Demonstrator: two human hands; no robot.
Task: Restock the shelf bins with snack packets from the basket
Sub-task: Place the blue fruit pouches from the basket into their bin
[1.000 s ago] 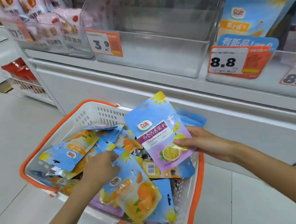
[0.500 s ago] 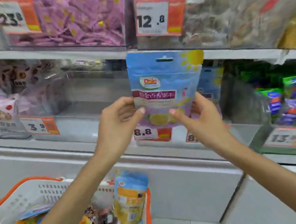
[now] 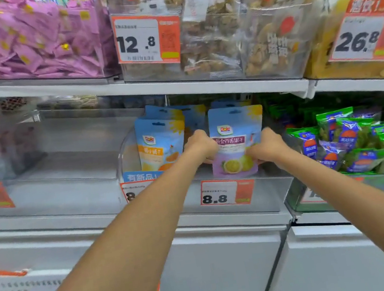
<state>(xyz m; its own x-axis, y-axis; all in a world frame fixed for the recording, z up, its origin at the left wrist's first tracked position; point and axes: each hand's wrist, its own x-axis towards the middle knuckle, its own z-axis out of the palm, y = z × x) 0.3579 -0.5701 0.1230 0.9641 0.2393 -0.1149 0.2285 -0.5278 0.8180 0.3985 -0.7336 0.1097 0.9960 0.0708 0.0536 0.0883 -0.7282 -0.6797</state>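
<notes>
Both hands grip one purple pouch (image 3: 233, 153), the left hand (image 3: 199, 145) pinching its left edge and the right hand (image 3: 265, 146) its right edge, holding it upright in the clear bin (image 3: 264, 194) at the shelf's front edge, above the 8.8 tag (image 3: 227, 192). It looks light, soft and slick, so the side seams seem the best hold. Orange pouches (image 3: 158, 145) stand just beside it; the basket (image 3: 12, 287) sits lower left, packets inside.

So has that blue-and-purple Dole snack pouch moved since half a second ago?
Yes. The blue-and-purple Dole pouch went forward and down into the clear bin, just above the 8.8 price tag.
</notes>
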